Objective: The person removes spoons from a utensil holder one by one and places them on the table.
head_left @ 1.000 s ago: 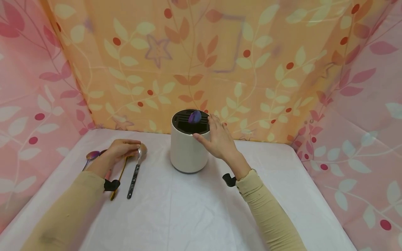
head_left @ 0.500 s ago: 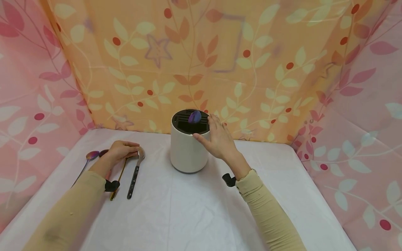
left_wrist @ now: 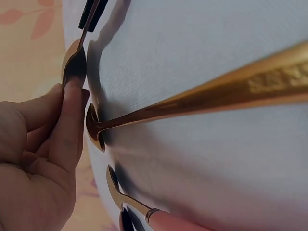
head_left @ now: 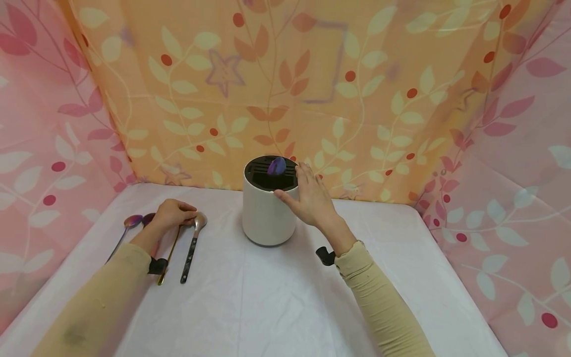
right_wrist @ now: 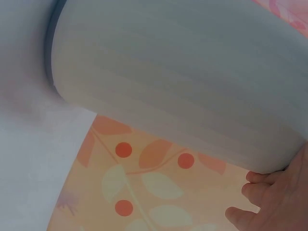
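In the head view my left hand point(head_left: 174, 213) is at the bowl end of a spoon with a speckled black handle point(head_left: 189, 258). Thumb and forefinger pinch the rim of its metal bowl point(left_wrist: 74, 62), as the left wrist view shows. Beside it lies a gold spoon point(left_wrist: 192, 98), partly under my left arm. My right hand point(head_left: 312, 198) rests against the top right of a white cylindrical utensil holder point(head_left: 267, 215), thumb on the front rim and fingers extended along the side. A purple-blue spoon bowl point(head_left: 277, 166) sticks up from the holder's black slotted top.
Farther left lie a purple-toned spoon point(head_left: 131, 221), a dark spoon bowl point(head_left: 148, 218) and a piece with a pink handle point(left_wrist: 168, 221), partly hidden by my left arm. White cloth point(head_left: 267, 302) covers the table. Patterned fabric point(head_left: 379, 99) hangs behind and at both sides.
My left hand has shifted slightly left and nearer, and the black-handled spoon's bowl end has swung a little with it. The right hand and the holder have stayed put.
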Action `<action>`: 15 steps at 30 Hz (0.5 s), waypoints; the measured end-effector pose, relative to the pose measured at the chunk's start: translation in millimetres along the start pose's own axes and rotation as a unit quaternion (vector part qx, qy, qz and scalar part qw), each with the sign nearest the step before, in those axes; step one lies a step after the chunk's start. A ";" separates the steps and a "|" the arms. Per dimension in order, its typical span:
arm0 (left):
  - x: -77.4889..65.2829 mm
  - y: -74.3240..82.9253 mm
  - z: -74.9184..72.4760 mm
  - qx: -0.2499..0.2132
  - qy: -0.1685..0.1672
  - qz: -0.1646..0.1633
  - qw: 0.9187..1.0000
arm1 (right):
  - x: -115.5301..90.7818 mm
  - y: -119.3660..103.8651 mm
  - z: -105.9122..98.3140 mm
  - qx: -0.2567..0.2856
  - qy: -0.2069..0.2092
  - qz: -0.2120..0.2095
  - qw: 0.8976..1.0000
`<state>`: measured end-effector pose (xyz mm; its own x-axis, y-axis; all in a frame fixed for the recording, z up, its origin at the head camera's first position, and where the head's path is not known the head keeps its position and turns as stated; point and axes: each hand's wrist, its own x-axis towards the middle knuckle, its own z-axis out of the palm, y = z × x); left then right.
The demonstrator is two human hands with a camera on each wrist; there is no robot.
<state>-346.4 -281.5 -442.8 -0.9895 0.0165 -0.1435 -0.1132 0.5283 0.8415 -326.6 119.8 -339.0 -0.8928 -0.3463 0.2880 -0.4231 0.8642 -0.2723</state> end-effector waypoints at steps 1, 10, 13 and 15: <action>-0.5 -0.4 0.4 0.017 0.005 0.007 1.000 | 0.2 0.2 0.1 0.000 0.000 -0.001 1.000; -8.9 1.6 0.8 0.143 0.037 0.066 0.987 | 0.5 1.5 0.8 -0.002 0.004 -0.005 1.000; -13.2 4.4 1.6 0.163 0.040 0.073 0.983 | 0.3 1.6 0.9 -0.003 0.004 -0.004 1.000; -16.2 6.3 2.6 0.170 0.041 0.071 0.982 | 0.0 1.2 0.9 -0.002 0.004 -0.003 1.000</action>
<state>-330.8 -276.3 -436.5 -0.9986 0.0500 0.0163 0.0492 0.7791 0.6250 -327.3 120.5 -340.1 -0.8889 -0.3490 0.2966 -0.4280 0.8637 -0.2663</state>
